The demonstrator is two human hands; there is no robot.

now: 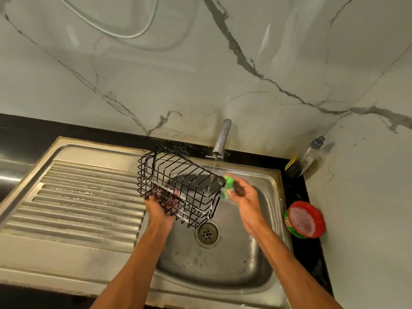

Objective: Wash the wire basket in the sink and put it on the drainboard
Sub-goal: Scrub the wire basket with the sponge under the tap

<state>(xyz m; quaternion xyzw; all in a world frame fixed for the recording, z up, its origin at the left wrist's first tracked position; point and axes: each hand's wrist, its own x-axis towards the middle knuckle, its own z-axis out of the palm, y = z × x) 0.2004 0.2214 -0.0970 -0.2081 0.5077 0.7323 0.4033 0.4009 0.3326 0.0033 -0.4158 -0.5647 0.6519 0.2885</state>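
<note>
Steel sink (263, 259), ribbed drainboard (89, 197), marble wall (200, 74). Left hand (159, 211) fingers gripping wire basket (180, 186); right hand (244, 195) fingers pinching green sponge (228, 186).

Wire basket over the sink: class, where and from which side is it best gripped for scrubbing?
Grip the wire basket at its lower left corner from below, as the left hand does. The open wires let fingers hook through, and this leaves its right end free for the green sponge in the right hand.

The ribbed drainboard (84, 197) lies bare along the counter's left side. The tap (220, 139) overhangs the sink's (223, 264) back edge; a tub (304, 219) and bottle (310, 157) crowd the right edge.
</note>
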